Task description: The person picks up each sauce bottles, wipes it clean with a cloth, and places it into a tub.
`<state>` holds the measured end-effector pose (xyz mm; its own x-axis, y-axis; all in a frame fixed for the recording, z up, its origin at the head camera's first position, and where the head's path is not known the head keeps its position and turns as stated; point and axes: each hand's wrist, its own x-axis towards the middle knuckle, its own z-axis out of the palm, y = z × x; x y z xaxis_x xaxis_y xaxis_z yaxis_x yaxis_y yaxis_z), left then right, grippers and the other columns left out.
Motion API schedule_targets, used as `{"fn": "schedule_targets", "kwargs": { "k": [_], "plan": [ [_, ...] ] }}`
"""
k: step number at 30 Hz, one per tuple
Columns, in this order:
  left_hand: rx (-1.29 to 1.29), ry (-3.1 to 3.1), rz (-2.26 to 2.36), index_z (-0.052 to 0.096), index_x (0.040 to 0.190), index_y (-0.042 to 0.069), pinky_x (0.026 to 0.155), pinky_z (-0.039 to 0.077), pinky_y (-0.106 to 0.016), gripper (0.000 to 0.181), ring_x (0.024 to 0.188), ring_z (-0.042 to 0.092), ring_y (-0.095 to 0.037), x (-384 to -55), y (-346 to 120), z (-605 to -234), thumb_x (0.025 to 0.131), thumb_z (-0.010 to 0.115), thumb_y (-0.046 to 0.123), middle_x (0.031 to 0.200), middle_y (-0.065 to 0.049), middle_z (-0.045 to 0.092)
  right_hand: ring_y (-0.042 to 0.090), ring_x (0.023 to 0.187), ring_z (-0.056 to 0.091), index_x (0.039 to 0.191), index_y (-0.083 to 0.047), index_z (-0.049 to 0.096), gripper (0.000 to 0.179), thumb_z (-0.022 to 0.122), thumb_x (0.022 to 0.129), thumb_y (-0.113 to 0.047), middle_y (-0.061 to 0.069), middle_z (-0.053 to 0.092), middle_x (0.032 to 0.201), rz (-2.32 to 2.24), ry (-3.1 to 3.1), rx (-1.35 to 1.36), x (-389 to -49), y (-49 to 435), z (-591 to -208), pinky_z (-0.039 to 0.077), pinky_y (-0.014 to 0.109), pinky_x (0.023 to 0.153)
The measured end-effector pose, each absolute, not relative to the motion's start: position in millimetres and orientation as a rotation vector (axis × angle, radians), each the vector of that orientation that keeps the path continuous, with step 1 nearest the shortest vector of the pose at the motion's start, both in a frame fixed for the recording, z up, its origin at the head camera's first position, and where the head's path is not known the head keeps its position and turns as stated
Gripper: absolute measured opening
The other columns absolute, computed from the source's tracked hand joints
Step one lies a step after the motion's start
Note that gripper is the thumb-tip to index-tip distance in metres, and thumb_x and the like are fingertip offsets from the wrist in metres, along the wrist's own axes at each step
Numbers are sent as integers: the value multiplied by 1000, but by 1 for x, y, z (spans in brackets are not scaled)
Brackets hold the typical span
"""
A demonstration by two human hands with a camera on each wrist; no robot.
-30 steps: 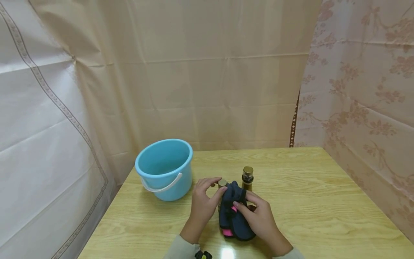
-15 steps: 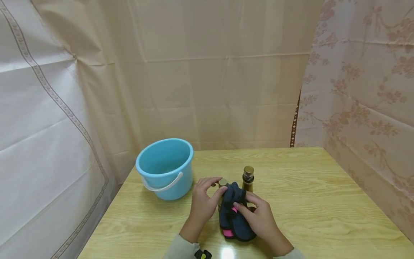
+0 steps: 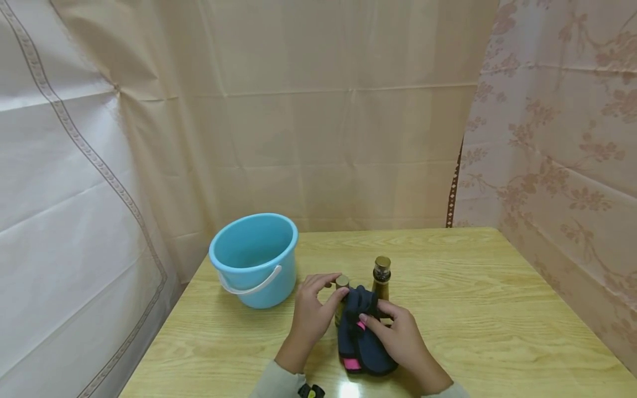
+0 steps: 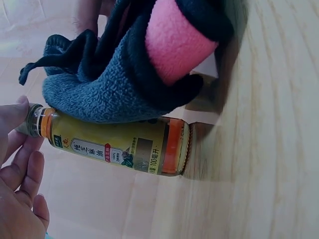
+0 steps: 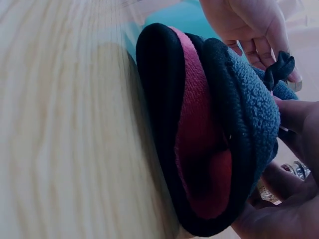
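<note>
My left hand (image 3: 309, 310) pinches the gold cap (image 3: 342, 281) of a small sesame oil bottle (image 4: 112, 144) with a yellow and orange label, which stands upright on the table. In my right hand (image 3: 400, 334) I grip a bunched, folded cloth (image 3: 374, 348), dark blue with black edging and a pink inner side. The cloth leans against the bottle and hides much of it in the head view. Its folds curl open toward the right wrist camera, showing the pink lining (image 5: 195, 109). Just behind the cloth rises a second gold-capped bottle (image 3: 381, 272), its lower part hidden.
A light blue bucket (image 3: 286, 271) with a white handle (image 3: 259, 287) stands at the left rear of the wooden table (image 3: 473, 298). Beige and floral cloth hangings (image 3: 338, 127) enclose the back and sides.
My right hand and the cloth have shifted slightly down toward me, baring a little more of both bottles. The left hand stays on the cap.
</note>
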<state>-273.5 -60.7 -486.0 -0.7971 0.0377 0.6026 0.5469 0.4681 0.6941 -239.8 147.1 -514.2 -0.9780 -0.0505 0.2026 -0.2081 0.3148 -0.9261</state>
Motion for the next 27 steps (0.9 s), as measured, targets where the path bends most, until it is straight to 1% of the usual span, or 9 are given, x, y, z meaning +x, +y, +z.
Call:
{"fn": "schedule_targets", "kwargs": {
  "k": [2, 5, 10, 12, 17, 20, 27],
  "plan": [
    [-490, -2201, -1307, 78, 119, 18, 95, 47, -43, 35, 103, 62, -8, -274, -61, -486, 91, 78, 40, 113, 15, 74, 17, 109, 69, 117, -31, 77, 27, 82, 90, -29, -2, 75, 118, 1757, -2446, 246, -240, 147, -514, 60, 27, 83],
    [-491, -2205, -1303, 78, 120, 19, 95, 48, -44, 35, 103, 62, -8, -273, -62, -486, 92, 77, 41, 114, 15, 74, 19, 111, 69, 119, -28, 77, 28, 81, 91, -29, 1, 75, 120, 1757, -2476, 252, -240, 147, -515, 61, 28, 83],
    [-497, -2216, -1294, 76, 121, 27, 96, 47, -44, 32, 104, 63, -8, -272, -62, -485, 92, 77, 41, 115, 16, 73, 18, 108, 70, 119, -26, 77, 28, 80, 92, -32, 2, 75, 119, 1695, -2543, 261, -241, 149, -516, 59, 25, 83],
    [-503, -2217, -1288, 76, 121, 29, 96, 47, -43, 31, 104, 63, -9, -271, -62, -485, 92, 77, 40, 115, 15, 73, 17, 106, 70, 118, -24, 77, 27, 79, 92, -33, 2, 75, 118, 1689, -2561, 268, -241, 149, -517, 58, 24, 81],
    [-519, -2220, -1266, 76, 122, 25, 95, 48, -42, 32, 104, 63, -9, -271, -62, -485, 93, 77, 38, 115, 14, 73, 15, 100, 70, 114, -21, 78, 25, 79, 93, -33, 4, 76, 114, 1676, -2584, 287, -241, 151, -517, 58, 24, 76],
    [-522, -2228, -1260, 76, 122, 24, 94, 48, -42, 32, 104, 63, -8, -272, -62, -485, 93, 77, 37, 115, 13, 74, 14, 98, 70, 112, -22, 78, 23, 78, 93, -34, 3, 76, 111, 1654, -2599, 296, -241, 152, -517, 56, 24, 75],
    [-526, -2237, -1261, 75, 123, 24, 94, 49, -41, 32, 104, 62, -7, -273, -63, -486, 94, 76, 37, 117, 13, 73, 14, 97, 68, 110, -27, 77, 19, 78, 93, -35, -1, 75, 109, 1625, -2633, 295, -243, 152, -520, 55, 24, 78]
  ]
}}
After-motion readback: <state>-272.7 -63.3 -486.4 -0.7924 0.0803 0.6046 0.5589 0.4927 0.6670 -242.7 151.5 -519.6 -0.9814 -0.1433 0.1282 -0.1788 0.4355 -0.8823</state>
